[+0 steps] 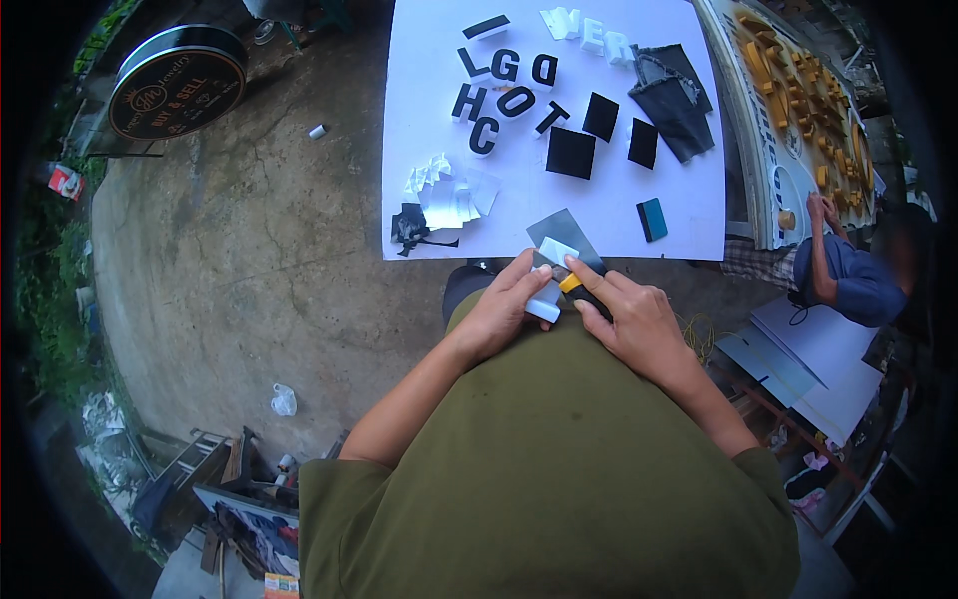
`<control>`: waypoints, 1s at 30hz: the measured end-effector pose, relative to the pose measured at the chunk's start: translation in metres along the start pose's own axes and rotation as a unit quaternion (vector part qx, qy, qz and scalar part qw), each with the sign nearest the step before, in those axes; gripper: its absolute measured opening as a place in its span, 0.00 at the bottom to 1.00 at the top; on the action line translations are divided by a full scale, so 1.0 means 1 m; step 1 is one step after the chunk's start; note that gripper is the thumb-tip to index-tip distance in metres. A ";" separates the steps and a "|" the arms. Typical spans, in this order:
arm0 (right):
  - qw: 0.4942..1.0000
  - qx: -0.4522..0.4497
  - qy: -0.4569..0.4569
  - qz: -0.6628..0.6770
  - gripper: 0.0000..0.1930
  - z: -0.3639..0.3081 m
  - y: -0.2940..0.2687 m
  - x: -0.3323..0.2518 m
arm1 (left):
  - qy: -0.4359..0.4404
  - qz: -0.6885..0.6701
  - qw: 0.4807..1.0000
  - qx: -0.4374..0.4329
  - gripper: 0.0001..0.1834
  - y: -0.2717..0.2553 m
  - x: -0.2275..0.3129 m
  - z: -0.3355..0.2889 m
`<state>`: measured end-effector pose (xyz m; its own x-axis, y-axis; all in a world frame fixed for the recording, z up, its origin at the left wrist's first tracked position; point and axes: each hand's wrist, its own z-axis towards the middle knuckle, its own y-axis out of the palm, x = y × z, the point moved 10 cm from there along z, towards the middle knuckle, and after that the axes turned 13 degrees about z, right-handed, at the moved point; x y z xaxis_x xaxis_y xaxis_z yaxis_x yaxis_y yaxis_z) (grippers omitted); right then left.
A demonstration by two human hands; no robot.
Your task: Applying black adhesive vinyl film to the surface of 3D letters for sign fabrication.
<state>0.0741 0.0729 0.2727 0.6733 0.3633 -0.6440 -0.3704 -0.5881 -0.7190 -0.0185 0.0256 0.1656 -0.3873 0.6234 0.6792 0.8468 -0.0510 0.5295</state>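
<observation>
Close to my body, my left hand (pixel 497 311) grips a white block-like piece (pixel 544 301), thumb on top. My right hand (pixel 637 317) is closed round a black-and-yellow utility knife (pixel 572 284), its index finger stretched along toward the white piece. The knife's front end lies against the piece; exactly where the blade touches is too small to tell. Just beyond my hands, a flat grey sheet (pixel 574 230) overhangs the near edge of a white table (pixel 419 180). On the table stand several raised white letters with black faces (pixel 507 66) and several black-topped blocks (pixel 570 154).
White letters (pixel 593 38) and dark cloth (pixel 671 100) lie at the table's far side. Crumpled pale film (pixel 449 198) is near left, a teal-and-black block (pixel 652 220) near right. A co-worker (pixel 848 270) handles things at a right-hand board (pixel 788 180). A round sign (pixel 180 85) stands far left.
</observation>
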 end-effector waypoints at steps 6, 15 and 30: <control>1.000 -0.008 -0.011 0.013 0.29 0.000 0.000 0.000 | -0.004 -0.011 1.000 0.004 0.18 0.003 0.003 -0.004; 1.000 -0.007 -0.009 0.008 0.29 -0.001 0.002 -0.002 | -0.002 -0.008 1.000 0.001 0.17 -0.001 -0.001 -0.003; 1.000 -0.009 0.009 0.005 0.28 0.000 0.002 -0.002 | -0.002 0.014 1.000 0.010 0.17 -0.004 -0.004 -0.002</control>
<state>0.0718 0.0708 0.2727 0.6811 0.3441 -0.6463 -0.3665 -0.6039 -0.7078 -0.0213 0.0215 0.1619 -0.3619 0.6249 0.6917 0.8643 -0.0529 0.5001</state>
